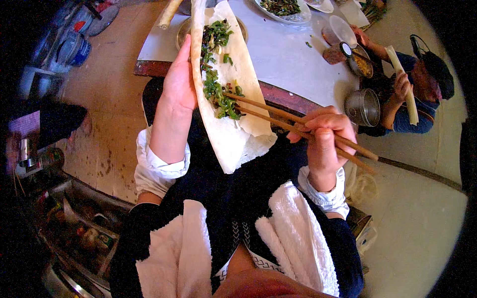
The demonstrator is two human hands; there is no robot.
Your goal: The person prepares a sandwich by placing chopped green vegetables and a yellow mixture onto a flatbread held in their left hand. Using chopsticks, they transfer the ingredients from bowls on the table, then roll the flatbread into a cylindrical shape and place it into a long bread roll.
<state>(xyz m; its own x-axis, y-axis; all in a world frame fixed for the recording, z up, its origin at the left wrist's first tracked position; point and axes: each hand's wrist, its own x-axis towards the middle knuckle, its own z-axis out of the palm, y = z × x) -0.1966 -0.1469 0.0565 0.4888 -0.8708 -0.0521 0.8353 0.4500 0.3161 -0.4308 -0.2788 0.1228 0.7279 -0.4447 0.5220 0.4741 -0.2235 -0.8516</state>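
A thin flatbread wrap [226, 107] lies draped along the left hand [180, 82], palm spread flat beneath it, held above the lap at the table's near edge. A line of chopped green vegetables [215, 74] runs down its middle. The right hand [324, 139] pinches wooden chopsticks [298, 128], tips resting in the greens. Judgement: filling is best kept central and clear of the edges, the supporting palm level. On the white table [283, 59], a plate [283, 10] holds more dark greens; a small metal pot [363, 107] contents unclear; a jar [358, 60] holds brownish matter. Opposite, another person's hand [400, 85] grips a rolled wrap [403, 84].
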